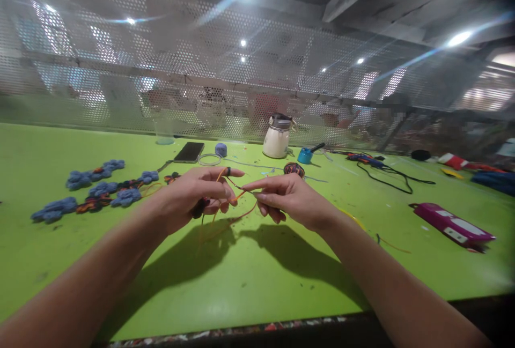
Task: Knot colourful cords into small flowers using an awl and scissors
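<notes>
Above the green table, my left hand (197, 192) is closed on orange and dark yarn (240, 195), with one strand looped over its raised index finger. A small dark crocheted piece (199, 208) shows beneath its fingers. My right hand (292, 196) pinches a slim crochet hook (250, 192), mostly hidden by the fingers. The hook's tip meets the yarn between both hands. Loose strands hang below the left hand. Behind the right hand sits a multicoloured yarn ball (294, 169).
Blue crocheted flowers (126, 197) with dark-orange pieces lie left. Farther back are a phone (189, 152), a blue yarn ball (221, 149), a white jug (276, 139) and a teal pot (305, 155). A corded glue gun (366, 160) and magenta box (450, 224) lie right.
</notes>
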The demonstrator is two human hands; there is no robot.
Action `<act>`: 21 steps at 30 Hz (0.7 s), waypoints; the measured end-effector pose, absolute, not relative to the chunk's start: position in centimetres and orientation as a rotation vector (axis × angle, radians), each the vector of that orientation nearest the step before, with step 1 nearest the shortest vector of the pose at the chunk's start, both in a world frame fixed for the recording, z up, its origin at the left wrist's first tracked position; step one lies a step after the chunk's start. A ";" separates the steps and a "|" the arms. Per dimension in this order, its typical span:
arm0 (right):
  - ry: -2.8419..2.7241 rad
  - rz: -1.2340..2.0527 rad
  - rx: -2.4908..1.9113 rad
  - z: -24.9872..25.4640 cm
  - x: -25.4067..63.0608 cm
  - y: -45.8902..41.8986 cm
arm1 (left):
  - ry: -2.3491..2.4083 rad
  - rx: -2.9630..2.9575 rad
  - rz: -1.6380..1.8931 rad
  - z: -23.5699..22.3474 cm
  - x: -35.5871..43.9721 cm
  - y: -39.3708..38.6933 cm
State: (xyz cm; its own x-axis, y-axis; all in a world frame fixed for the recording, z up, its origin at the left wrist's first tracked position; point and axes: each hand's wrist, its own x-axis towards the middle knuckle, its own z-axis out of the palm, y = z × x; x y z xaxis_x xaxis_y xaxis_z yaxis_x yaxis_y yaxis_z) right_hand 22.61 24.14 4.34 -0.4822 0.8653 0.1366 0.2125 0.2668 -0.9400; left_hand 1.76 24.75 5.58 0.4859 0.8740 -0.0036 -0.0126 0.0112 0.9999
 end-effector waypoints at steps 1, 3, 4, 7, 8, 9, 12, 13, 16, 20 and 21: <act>-1.863 1.236 -0.975 4.3 22.6 24.1 | 0.833 1.409 0.826 5.6 1.8 24.8; -1.860 1.241 -0.980 4.3 22.6 24.1 | 0.877 1.451 0.826 5.5 1.9 24.8; -1.859 1.244 -0.982 4.3 22.6 24.1 | 0.906 1.467 0.829 5.5 1.9 24.9; -1.854 1.248 -0.991 4.3 22.6 24.1 | 0.945 1.489 0.841 5.4 1.9 25.0; -1.848 1.249 -0.993 4.3 22.6 24.1 | 0.936 1.494 0.840 5.4 1.9 25.0; -1.840 1.253 -0.993 4.3 22.6 24.1 | 0.923 1.499 0.837 5.4 1.8 25.1; -1.806 1.282 -0.972 4.2 22.6 24.1 | 0.900 1.502 0.839 5.4 1.7 25.1; -1.797 1.292 -0.961 4.2 22.6 24.1 | 0.897 1.501 0.840 5.4 1.6 25.1; -1.804 1.302 -0.943 4.2 22.8 24.3 | 0.895 1.495 0.842 5.5 1.6 25.0; -1.871 1.288 -0.953 4.5 23.1 24.3 | 0.901 1.490 0.827 5.5 1.5 25.0; -1.888 1.284 -0.954 4.6 23.2 24.3 | 0.903 1.490 0.819 5.4 1.5 25.0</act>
State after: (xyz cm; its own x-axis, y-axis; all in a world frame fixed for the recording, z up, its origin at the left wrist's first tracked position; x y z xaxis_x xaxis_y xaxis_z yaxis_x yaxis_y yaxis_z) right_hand 23.22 24.29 4.63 -0.5201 0.8463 0.1153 0.2041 0.2541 -0.9454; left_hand 1.52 24.98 5.45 0.4598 0.8880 0.0040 0.0897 -0.0509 0.9947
